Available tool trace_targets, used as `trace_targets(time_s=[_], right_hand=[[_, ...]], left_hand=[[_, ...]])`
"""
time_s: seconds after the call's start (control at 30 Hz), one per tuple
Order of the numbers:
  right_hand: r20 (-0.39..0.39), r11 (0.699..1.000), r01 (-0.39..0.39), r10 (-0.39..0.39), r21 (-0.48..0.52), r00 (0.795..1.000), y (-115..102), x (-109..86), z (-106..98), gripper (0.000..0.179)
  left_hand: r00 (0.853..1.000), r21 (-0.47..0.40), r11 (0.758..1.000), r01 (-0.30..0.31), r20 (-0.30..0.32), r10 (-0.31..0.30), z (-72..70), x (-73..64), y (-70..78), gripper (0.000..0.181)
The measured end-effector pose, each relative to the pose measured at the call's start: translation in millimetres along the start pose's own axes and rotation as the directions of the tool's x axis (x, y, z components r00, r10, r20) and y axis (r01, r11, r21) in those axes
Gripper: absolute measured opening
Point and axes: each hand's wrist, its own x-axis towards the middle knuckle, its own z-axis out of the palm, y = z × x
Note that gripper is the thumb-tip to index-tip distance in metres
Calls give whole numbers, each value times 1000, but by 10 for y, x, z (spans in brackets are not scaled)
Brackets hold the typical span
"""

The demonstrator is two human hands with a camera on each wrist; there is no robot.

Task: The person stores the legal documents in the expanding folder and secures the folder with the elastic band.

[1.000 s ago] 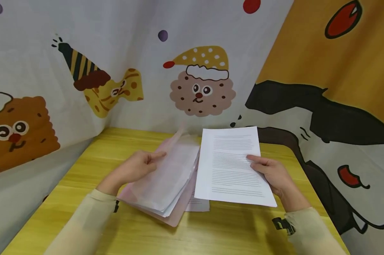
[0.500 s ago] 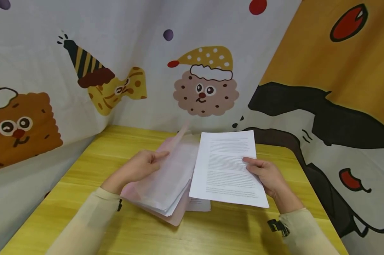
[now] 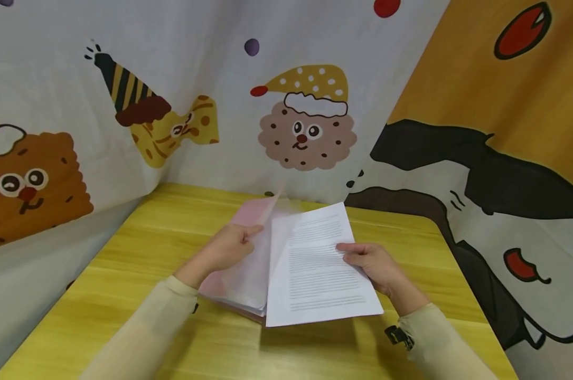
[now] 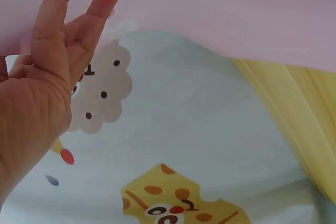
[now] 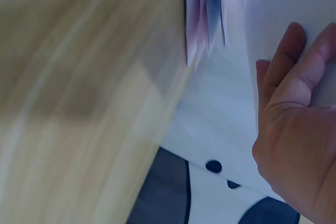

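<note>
In the head view, a pink translucent folder [image 3: 249,211] lies spread on the table, its leaf raised and leaning upward at the back. My left hand [image 3: 226,247] holds that leaf at its left side; in the left wrist view its fingers [image 4: 50,35] lie extended against the pink plastic. My right hand [image 3: 374,266] pinches the right edge of a printed paper [image 3: 321,269], thumb on top and fingers [image 5: 291,80] beneath. The paper's left part lies beside the raised leaf, over the folder's right half. Several page edges [image 5: 207,14] hang in the right wrist view.
A yellow wood-grain table [image 3: 310,351] carries everything. Behind it hangs a white curtain [image 3: 200,47] with cartoon biscuits, and its dark and orange part [image 3: 424,142] covers the right side.
My right hand has brought the printed paper left and toward me, turning it slightly, so it now covers the folder's right half. My left hand has shifted right with the leaf.
</note>
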Motion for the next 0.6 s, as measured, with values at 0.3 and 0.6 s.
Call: trace_targets(time_s=[0.3, 0.6], right_hand=[[-55, 997, -24, 29, 79, 998, 120, 141, 176, 39], [-146, 1000, -4, 9, 31, 989, 162, 178, 270, 35]], left_hand=[[1000, -11, 1000, 13, 5, -13, 56, 34, 39, 50], [999, -14, 999, 41, -1, -41, 52, 23, 43, 50]])
